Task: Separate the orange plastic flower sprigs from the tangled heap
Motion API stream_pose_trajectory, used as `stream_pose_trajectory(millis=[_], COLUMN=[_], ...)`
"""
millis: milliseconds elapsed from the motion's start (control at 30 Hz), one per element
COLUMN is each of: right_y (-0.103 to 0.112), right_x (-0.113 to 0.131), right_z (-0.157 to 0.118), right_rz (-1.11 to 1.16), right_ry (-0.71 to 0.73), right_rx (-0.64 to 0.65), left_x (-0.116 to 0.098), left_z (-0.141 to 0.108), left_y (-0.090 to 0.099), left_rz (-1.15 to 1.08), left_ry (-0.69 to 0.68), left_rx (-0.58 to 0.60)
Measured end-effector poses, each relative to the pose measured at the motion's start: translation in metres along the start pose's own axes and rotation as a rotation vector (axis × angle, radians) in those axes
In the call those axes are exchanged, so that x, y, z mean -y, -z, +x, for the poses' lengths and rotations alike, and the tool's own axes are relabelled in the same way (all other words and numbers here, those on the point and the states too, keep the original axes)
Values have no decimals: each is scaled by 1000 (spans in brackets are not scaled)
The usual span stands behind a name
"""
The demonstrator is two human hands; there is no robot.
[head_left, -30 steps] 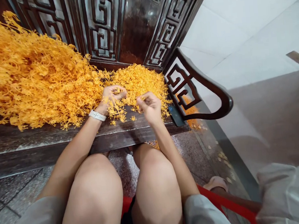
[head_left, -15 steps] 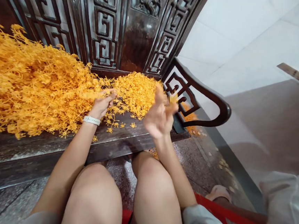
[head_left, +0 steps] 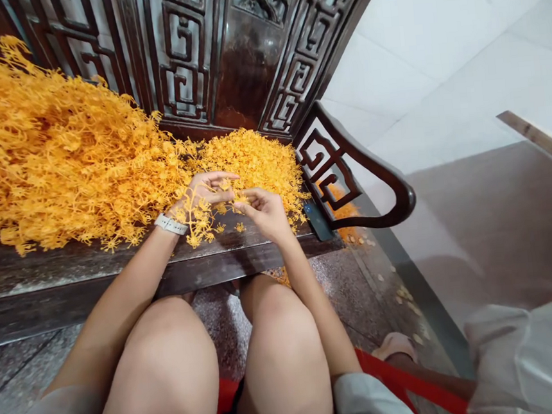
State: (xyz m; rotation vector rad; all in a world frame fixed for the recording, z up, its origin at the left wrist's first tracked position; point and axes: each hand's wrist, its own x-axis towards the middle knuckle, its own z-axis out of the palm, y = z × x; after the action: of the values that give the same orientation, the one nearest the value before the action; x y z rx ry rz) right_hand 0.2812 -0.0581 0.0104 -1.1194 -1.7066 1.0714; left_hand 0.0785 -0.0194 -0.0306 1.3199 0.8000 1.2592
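Observation:
My left hand (head_left: 210,188), with a pale watch band on the wrist, grips a branching orange sprig (head_left: 201,218) that hangs below the palm. My right hand (head_left: 265,213) meets it at the fingertips, thumb and forefinger pinched at the sprig's end; the exact piece between them is too small to make out. On the dark wooden bench, a big heap of orange sprigs (head_left: 59,161) lies to the left. Behind my hands sits a smaller mound of short orange pieces (head_left: 257,160). A few loose pieces (head_left: 240,227) lie near the bench's front edge.
A carved wooden backrest (head_left: 240,75) rises behind the heaps, and a curved armrest (head_left: 375,179) bounds the right end. A dark flat object (head_left: 318,221) lies by the armrest. More orange bits (head_left: 344,211) are on the floor beyond. Another person's clothed leg (head_left: 525,353) is at lower right.
My right hand has moved left and down from beside the armrest to meet my left hand. My left hand has shifted slightly right, and a sprig now hangs from it.

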Motion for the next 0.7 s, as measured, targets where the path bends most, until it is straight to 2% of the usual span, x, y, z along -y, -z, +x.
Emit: stream_pose_trajectory(millis=[167,267,500,700], right_y=[1,2,4,2], right_x=[-2,-3,-9,-7], right_z=[2,2,-4,-5], right_rz=[177,201,-30,-6], right_ry=[-62,-87,-61,-77], right_rx=[-164,-197,81,126], left_x=[4,9,19,31], left_z=[-3,-4,2,1], left_y=[-8,-10,-9,-15], left_rz=[-187,-138,-20,-172], left_ry=[69,89,4,122], left_rx=[2,1,76,85])
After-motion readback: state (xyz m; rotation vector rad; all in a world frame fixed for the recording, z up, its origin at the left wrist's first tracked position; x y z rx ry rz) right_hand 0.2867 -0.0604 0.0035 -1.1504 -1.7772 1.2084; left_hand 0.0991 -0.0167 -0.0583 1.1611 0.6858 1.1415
